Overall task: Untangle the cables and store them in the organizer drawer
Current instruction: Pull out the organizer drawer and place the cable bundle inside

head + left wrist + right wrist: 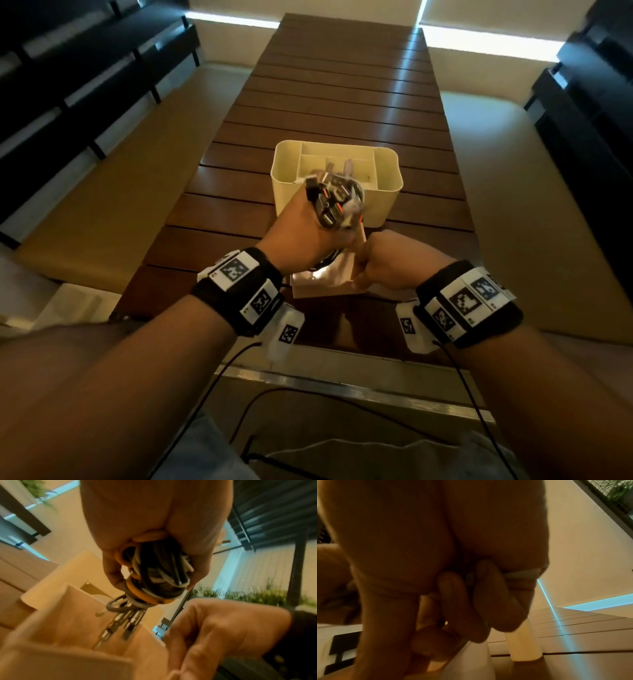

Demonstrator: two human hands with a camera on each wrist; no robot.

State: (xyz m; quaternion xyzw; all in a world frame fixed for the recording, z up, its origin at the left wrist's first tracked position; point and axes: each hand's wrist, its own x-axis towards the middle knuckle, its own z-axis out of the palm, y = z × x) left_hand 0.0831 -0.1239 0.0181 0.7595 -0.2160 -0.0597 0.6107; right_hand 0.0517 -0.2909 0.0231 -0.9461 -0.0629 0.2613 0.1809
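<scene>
My left hand (310, 231) grips a coiled bundle of black, white and orange cables (334, 202), with the plugs sticking up, just above the cream organizer (385, 192). In the left wrist view the cable bundle (154, 573) fills the left hand (154, 584), and several plug ends (123, 623) hang down into the pulled-out drawer (68, 615). My right hand (378, 260) holds the right wall of the drawer (322, 289). Its fingers (471, 608) are curled round that wall. The drawer's inside is mostly hidden by my hands.
The organizer stands on a long slatted wooden table (342, 102), and its top has several open compartments (342, 161). Pale benches run along both sides of the table. Thin black wires (342, 404) from the wrist cameras hang over my lap near the table's front edge.
</scene>
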